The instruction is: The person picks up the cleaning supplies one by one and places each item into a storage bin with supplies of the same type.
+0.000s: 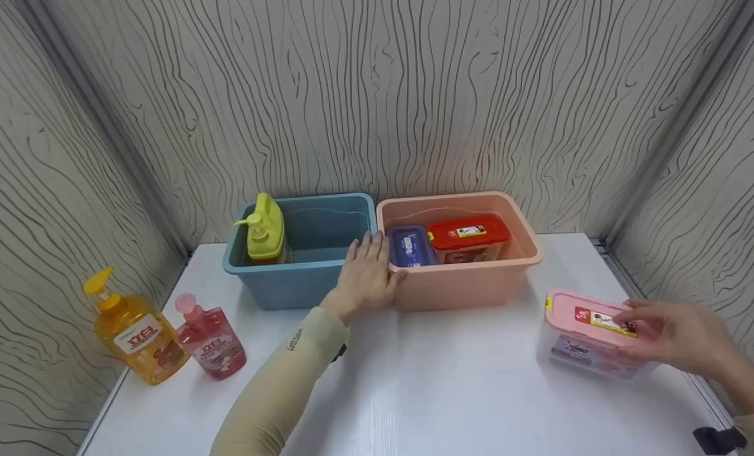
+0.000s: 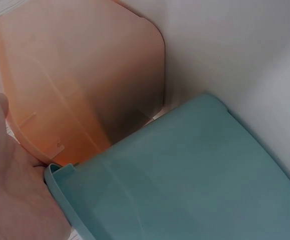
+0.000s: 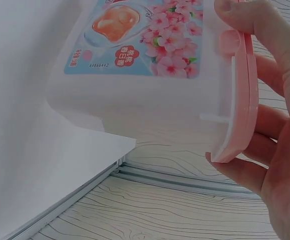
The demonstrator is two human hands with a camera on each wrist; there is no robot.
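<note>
Resting where the blue bin (image 1: pixel 291 285) meets the peach bin (image 1: pixel 459 288), the left hand (image 1: pixel 367 272) in the head view has its fingers extended, gripping nothing — probably steadying both. The right hand (image 1: pixel 678 335) holds the pink-lidded box (image 1: pixel 583 354) at the bench's (image 1: pixel 428 392) right end, apart from the bins; whether it is lifted, I cannot tell. The red-lidded box (image 1: pixel 447 234) and purple-lidded box (image 1: pixel 410 247) sit lids up, likely for stability. The left wrist view shows that hand against both bins' edges. In the right wrist view, thumb and fingers are bent around the lid (image 3: pixel 250 95) — presumably because its rim offers purchase.
</note>
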